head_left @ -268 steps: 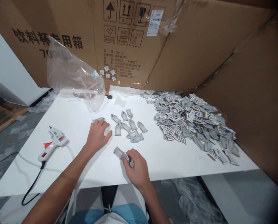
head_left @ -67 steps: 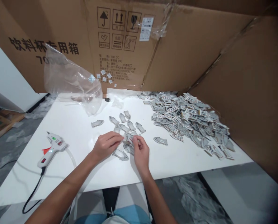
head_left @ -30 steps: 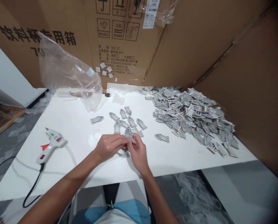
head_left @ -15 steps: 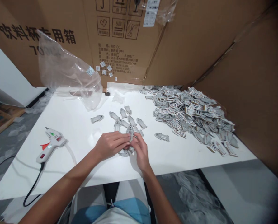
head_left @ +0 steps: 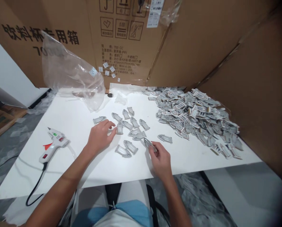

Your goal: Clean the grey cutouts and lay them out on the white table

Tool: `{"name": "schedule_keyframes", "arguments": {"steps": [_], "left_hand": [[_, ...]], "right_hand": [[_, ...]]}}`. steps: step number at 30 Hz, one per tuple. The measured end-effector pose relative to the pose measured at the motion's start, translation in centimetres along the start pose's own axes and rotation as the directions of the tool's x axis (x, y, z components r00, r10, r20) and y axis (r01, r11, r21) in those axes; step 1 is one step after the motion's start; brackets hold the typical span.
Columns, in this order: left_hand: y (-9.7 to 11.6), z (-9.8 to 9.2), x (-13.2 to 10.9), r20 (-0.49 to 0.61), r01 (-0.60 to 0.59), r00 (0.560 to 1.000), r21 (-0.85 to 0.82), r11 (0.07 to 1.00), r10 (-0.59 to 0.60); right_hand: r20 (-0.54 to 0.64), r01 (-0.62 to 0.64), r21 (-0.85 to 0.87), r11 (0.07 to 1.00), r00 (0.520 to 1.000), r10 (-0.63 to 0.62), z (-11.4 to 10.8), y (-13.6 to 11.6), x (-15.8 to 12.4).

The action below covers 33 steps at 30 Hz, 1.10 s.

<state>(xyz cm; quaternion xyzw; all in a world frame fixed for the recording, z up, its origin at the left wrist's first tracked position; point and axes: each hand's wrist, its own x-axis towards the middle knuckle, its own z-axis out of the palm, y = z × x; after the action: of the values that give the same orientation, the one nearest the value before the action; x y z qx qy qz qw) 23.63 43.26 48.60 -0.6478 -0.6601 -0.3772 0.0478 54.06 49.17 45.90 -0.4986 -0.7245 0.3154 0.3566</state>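
Note:
Between the thumb and fingers of my right hand (head_left: 161,160) is a small grey flat piece (head_left: 148,144), pointed at one end and square at the other. My left hand (head_left: 101,136) has its thumb and fingers apart, close beside another grey piece (head_left: 119,128); whether it touches that piece I cannot tell. Several like pieces lie loose between and beyond my hands. Two of them, the left piece (head_left: 122,151) and the right piece (head_left: 131,147), lie overlapping nearer to me.
At the right a big pile of grey pieces (head_left: 193,113) covers the white table (head_left: 103,170). A glue gun (head_left: 54,145) with a black cable lies at the left. A clear plastic bag (head_left: 72,72) stands at the back, before a cardboard box (head_left: 129,37).
My hands were together over a piece and have moved apart, left hand to the left, right hand to the right with a piece. The overlapping pieces beneath are now uncovered.

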Motion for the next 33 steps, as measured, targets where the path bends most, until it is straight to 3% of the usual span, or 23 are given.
{"name": "schedule_keyframes", "arguments": {"steps": [3, 7, 11, 13, 16, 19, 23, 27, 30, 33], "left_hand": [[-1.0, 0.0, 0.0, 0.115, 0.061, 0.99, 0.153, 0.986, -0.079], [-1.2, 0.3, -0.3, 0.229, 0.057, 0.967, 0.225, 0.973, -0.11], [-1.3, 0.3, -0.3, 0.299, 0.059, 0.949, 0.133, 0.989, -0.097], [-1.4, 0.4, -0.4, 0.325, 0.093, 0.94, 0.044, 0.995, -0.102], [-1.5, 0.6, -0.5, 0.327, 0.162, 0.936, -0.064, 0.985, -0.133], [-1.4, 0.8, -0.5, 0.303, 0.203, 0.939, -0.106, 0.973, -0.163], [-1.5, 1.0, -0.4, 0.241, 0.27, 0.943, -0.149, 0.951, -0.23], [-1.6, 0.8, -0.2, 0.16, 0.287, 0.953, -0.185, 0.94, -0.259], [-1.3, 0.6, 0.1, 0.085, 0.237, 0.971, -0.234, 0.943, -0.224], [-0.7, 0.7, 0.3, -0.002, 0.122, 0.992, -0.306, 0.944, -0.129]], "right_hand": [[0.013, 0.068, -0.086, 0.994, 0.998, -0.067, -1.8, 1.3, -0.2], [-0.003, 0.05, -0.099, 0.994, 0.999, -0.051, -1.6, 1.8, -0.1], [-0.029, 0.135, -0.218, 0.967, 0.989, -0.144, -0.9, 1.6, 0.3], [-0.114, 0.156, -0.26, 0.953, 0.975, -0.191, -1.3, 1.9, 1.0], [-0.262, 0.14, -0.409, 0.902, 0.929, -0.263, -2.8, 3.7, 2.8], [-0.24, 0.111, -0.492, 0.864, 0.936, -0.257, -4.4, 6.2, 4.8], [-0.187, 0.087, -0.432, 0.898, 0.965, -0.183, -5.4, 8.1, 5.6], [-0.23, 0.034, -0.285, 0.958, 0.968, -0.103, -5.4, 7.5, 5.1], [-0.248, 0.006, -0.033, 0.999, 0.969, -0.014, -4.5, 5.9, 4.4], [-0.205, -0.094, 0.328, 0.94, 0.964, 0.168, -2.4, 3.4, 3.5]]}}
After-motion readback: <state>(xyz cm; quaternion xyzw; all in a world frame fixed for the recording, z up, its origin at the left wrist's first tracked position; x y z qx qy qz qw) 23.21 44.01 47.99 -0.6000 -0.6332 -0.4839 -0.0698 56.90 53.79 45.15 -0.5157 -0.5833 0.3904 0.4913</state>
